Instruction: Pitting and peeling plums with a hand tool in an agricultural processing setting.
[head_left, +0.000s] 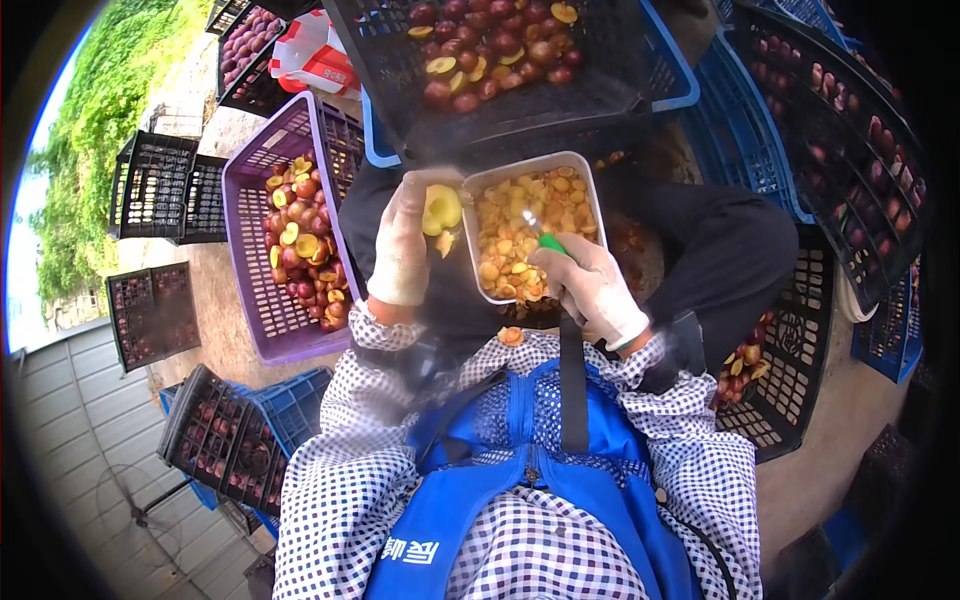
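Observation:
My gloved left hand (405, 236) holds a halved plum (441, 210) with its yellow cut face turned up and a hollow at the middle. A scrap of flesh (445, 244) hangs just under it. In my gloved right hand (592, 281) is a small tool with a green handle (553, 243); its shiny metal tip (531, 217) is over the white plastic tub (470, 225). Orange plum stones with flesh on them (525, 202) fill much of that tub, which sits between my legs. One more stone (511, 336) rests on my checked clothing.
Before me a black crate (525, 127) of whole and cut plums stands over a blue crate (675, 71). A purple crate (247, 247) with cut plums is at left, a black crate (806, 352) at right. Stacked plum crates (840, 150) rise at far right; a fan (139, 516) is lower left.

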